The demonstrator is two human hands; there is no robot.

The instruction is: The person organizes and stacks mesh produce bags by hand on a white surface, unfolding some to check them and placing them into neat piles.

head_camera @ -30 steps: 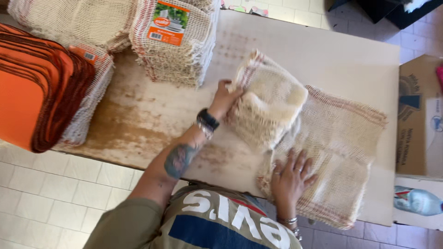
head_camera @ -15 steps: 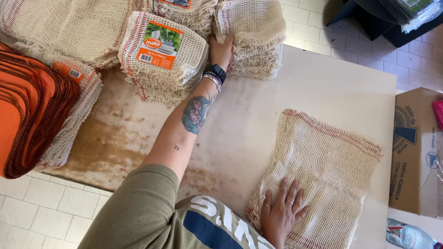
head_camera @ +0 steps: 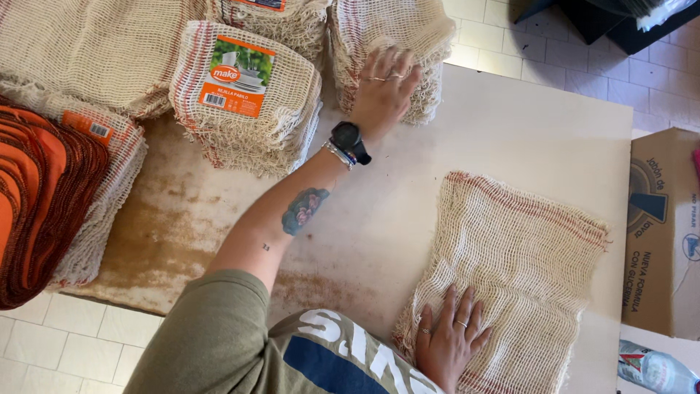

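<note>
My left hand [head_camera: 383, 91] lies flat with fingers spread on top of a stack of folded beige mesh cloths [head_camera: 430, 44] at the far edge of the table. A black watch and bracelets sit on that wrist. My right hand [head_camera: 448, 343] presses palm-down, fingers apart, on the near corner of a single beige mesh cloth with red edging [head_camera: 518, 270], which is spread flat on the table [head_camera: 510, 124]. Neither hand grips anything.
A labelled pack of mesh cloths [head_camera: 244, 102] and more beige stacks [head_camera: 80, 51] fill the table's far left. Orange cloths [head_camera: 36, 197] are piled at the left edge. A cardboard box [head_camera: 663, 233] and a plastic bottle [head_camera: 656, 368] stand to the right, off the table.
My left hand carried a folded cloth from the flat cloth to the far stack and now rests on top of it. My right hand stayed on the flat cloth.
</note>
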